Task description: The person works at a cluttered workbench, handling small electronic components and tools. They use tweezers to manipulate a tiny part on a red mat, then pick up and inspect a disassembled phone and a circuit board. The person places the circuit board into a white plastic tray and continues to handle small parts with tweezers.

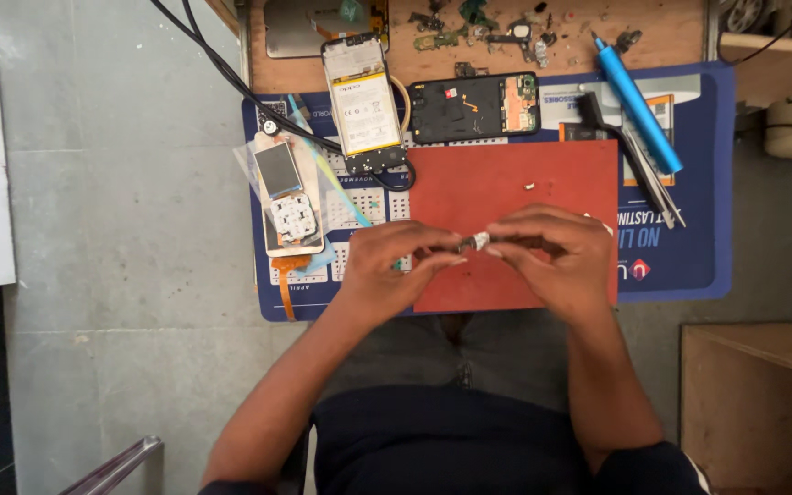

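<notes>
Over red mat [506, 183]: left hand [394, 266] and right hand [552, 257] pinch one tiny part [477, 242]; loosened fingertips would likely drop it among screws.

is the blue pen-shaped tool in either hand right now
No, the blue pen-shaped tool lies on the blue mat, while the left hand and right hand pinch a small metal part.

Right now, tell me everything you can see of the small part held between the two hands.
The small part looks whitish with a dark end toward the left hand. It lies roughly level, pinched between fingertips of that hand and the right hand, above the red mat. It is too small to tell more.
</notes>
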